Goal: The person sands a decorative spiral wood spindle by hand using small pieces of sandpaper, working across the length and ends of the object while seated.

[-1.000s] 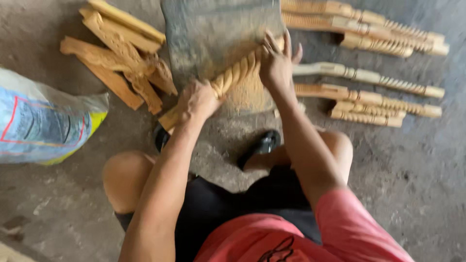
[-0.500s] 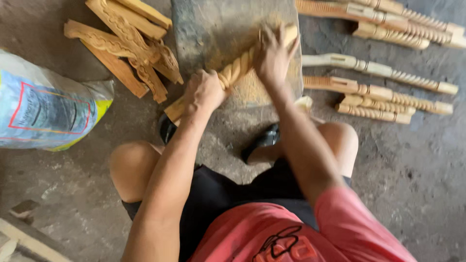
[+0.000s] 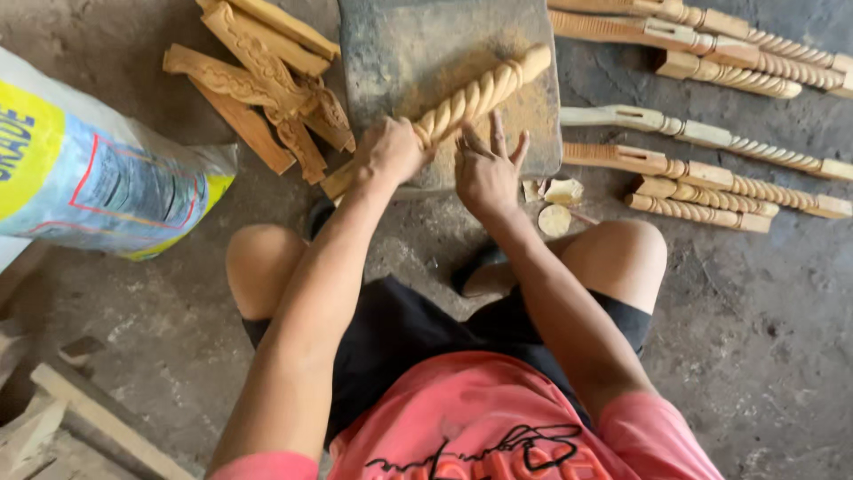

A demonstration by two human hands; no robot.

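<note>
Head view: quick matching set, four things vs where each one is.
Things:
1. twisted spindle
2. sack
3. carved slats
4. left hand

Places:
A. on the floor, far left
B. wrapped around the spindle's lower end
C. slanting across the dusty slab
D. piled left of the slab

Pairs: 1-C, 2-A, 3-D, 4-B

Our left hand (image 3: 395, 151) is curled closed at eleven o'clock; our right hand (image 3: 487, 169) lies flat, fingers spread toward twelve.
</note>
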